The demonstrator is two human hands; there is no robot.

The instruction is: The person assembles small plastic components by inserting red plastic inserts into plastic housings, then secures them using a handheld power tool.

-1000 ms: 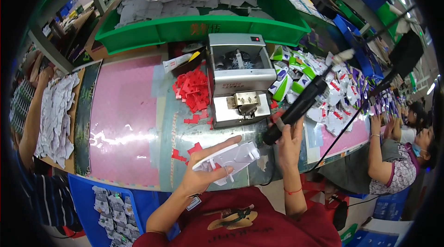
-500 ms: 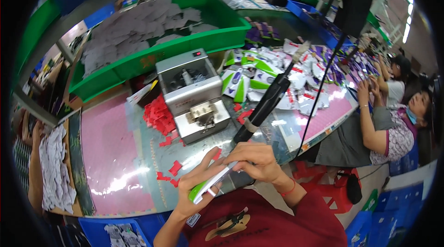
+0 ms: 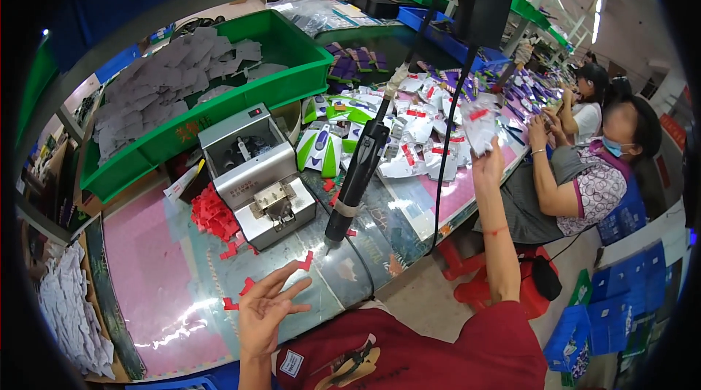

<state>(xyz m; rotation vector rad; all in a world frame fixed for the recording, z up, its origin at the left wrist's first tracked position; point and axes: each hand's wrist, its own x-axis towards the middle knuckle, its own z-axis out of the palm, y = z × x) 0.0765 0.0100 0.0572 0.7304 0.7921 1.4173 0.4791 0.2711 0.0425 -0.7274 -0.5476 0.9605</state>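
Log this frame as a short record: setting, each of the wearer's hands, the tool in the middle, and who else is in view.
setting: workbench with pink mat and clear cover
left hand: open, fingers spread, empty, above the bench edge near red paper scraps
right hand: raised to the right, gripping a clear packet with a red mark
tool: black powered screwdriver hanging upright on a cable, touched by neither hand
beside it: grey metal machine
behind: green bin of grey cut pieces
others: seated co-workers at right
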